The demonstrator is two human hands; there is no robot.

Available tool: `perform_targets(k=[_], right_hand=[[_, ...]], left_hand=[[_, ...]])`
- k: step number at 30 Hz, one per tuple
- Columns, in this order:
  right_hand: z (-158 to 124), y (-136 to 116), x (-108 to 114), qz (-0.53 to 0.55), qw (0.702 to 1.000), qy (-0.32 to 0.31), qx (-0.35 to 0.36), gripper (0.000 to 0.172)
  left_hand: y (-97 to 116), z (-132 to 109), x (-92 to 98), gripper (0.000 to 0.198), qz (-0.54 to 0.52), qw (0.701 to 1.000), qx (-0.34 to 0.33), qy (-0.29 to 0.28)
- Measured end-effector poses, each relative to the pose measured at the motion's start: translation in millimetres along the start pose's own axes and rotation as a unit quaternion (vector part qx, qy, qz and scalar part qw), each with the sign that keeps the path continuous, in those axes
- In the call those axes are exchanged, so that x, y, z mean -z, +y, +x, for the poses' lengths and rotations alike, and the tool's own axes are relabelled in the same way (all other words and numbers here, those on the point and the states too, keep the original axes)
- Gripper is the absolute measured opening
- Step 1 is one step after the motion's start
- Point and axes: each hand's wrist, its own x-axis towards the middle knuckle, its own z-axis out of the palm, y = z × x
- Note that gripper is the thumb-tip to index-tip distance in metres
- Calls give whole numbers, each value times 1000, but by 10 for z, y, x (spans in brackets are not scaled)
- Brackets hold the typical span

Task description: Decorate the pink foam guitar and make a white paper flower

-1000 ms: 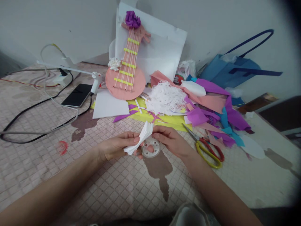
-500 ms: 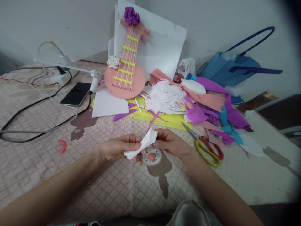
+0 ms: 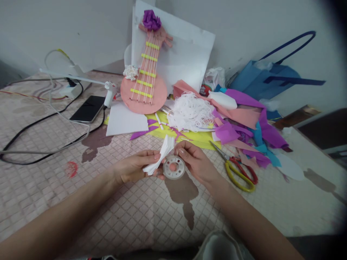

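Observation:
My left hand [image 3: 134, 169] pinches a folded stack of white paper [image 3: 162, 154] that fans upward between both hands. My right hand [image 3: 195, 161] is closed too, its fingertips on the upper end of the paper and against a clear tape roll [image 3: 174, 168]. The roll is tilted up between my two hands, just above the checked pink mat [image 3: 127, 216]. Whether the roll rests on the mat or is held, I cannot tell.
Yellow-and-red scissors [image 3: 238, 170] lie right of my right hand. Behind are coloured paper scraps [image 3: 244, 126], a white string bundle [image 3: 191, 112], a pink paper guitar [image 3: 146, 76], a glue gun [image 3: 110, 93], a phone [image 3: 88, 108], cables [image 3: 40, 133] and a blue bag [image 3: 267, 77].
The paper stack has swung from leaning right to standing more upright. The tape roll has come up from lying flat to a tilt, closer to my right fingertips.

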Motion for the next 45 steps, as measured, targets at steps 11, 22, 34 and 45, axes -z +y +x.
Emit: perform_targets(k=[11,22,34,45], right_hand=[[-3,-163,46,-229,954,58,186,13],[-27,-362,-95,-471,847,2,247,10],[56,-181,-150,-508,819,17,266,9],[84,-136,-145,-507,821,6,263,8]], left_hand=[[26,8,-38,25,36,999,-24,27],[117,-6,-167,24,419,864,-173,222],[114,-23,-261,14,489,811,-193,255],[91,-32,-264,16,531,796,-184,224]])
